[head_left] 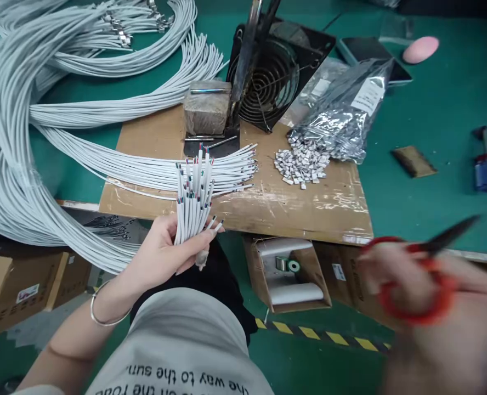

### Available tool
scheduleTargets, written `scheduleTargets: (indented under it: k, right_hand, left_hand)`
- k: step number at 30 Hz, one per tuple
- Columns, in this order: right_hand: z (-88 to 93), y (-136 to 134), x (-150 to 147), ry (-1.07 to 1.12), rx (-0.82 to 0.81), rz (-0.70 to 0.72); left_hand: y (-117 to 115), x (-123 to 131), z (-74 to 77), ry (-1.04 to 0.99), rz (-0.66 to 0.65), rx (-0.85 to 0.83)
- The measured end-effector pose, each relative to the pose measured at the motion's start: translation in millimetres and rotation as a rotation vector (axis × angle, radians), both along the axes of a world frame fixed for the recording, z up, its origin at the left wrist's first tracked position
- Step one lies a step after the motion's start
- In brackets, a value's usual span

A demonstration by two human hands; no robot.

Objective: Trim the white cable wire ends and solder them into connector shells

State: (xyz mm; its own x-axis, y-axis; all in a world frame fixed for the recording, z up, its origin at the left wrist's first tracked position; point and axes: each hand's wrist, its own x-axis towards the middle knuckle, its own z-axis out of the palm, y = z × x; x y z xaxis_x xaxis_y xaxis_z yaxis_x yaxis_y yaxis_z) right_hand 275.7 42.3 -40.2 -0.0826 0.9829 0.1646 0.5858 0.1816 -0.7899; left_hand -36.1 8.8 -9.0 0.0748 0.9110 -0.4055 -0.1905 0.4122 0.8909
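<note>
Left hand (165, 255) is clamped round a cable bundle (194, 203): thin, smooth white cables held upright, with stripped coloured tips. Right hand (412, 296), motion-blurred and well apart, is closed through the red loops of the scissors (432, 258), dark blades pointing away. Beyond both hands lies a scuffed wooden board (309, 214) carrying a heap of small shiny metal clips (301, 162) and a crinkled foil bag (342, 120).

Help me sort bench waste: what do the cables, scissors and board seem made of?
Cables in the left hand: white matte jackets, likely plastic; coloured cores show at the tips. Scissors in the right hand: red handles, probably plastic; dark blades, likely metal, though blurred. Board: brown, scuffed, looks like fibreboard or wood.
</note>
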Motion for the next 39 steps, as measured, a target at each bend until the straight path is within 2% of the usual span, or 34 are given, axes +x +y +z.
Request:
scheduleTargets:
  k: [4,8,12,17,19,21,23,28,30,35,39]
  right_hand:
    - [-7.6,-29,-63,0.456,-0.224,-0.022]
    - [-5.6,-28,-109,0.701,-0.339,0.080]
    - [-2.2,-26,-123,0.816,-0.396,0.104]
    - [-6.8,-31,-132,0.868,-0.442,0.038]
    - [-9.1,-30,-131,0.899,-0.419,-0.029]
    - [-10.8,-28,-125,0.897,-0.350,-0.105]
    - [-12.1,-26,-114,0.834,-0.303,-0.096]
    - [-13.5,-29,-89,0.464,-0.313,0.265]
    - [-13.2,-30,-87,0.368,-0.334,0.358]
    - [-12.9,-29,-88,0.287,-0.382,0.478]
    - [-11.3,-27,-89,0.295,-0.392,0.495]
  left_hand:
    - [-3,3,2.0,0.028,-0.044,-0.048]
    - [-8,2,1.5,0.071,-0.095,-0.060]
    - [-13,2,-2.9,0.148,-0.122,-0.028]
    - [-14,4,-4.2,0.208,-0.134,-0.002]
    - [-14,6,-2.7,0.220,-0.134,-0.005]
    - [-13,6,-1.0,0.222,-0.137,-0.019]
    - [-12,5,0.1,0.220,-0.142,-0.021]
    - [-12,3,0.2,0.219,-0.154,-0.001]
    - [-13,2,0.1,0.225,-0.163,-0.001]
    - [-15,0,0.4,0.207,-0.209,-0.022]
    - [-16,-2,1.1,0.214,-0.253,-0.045]
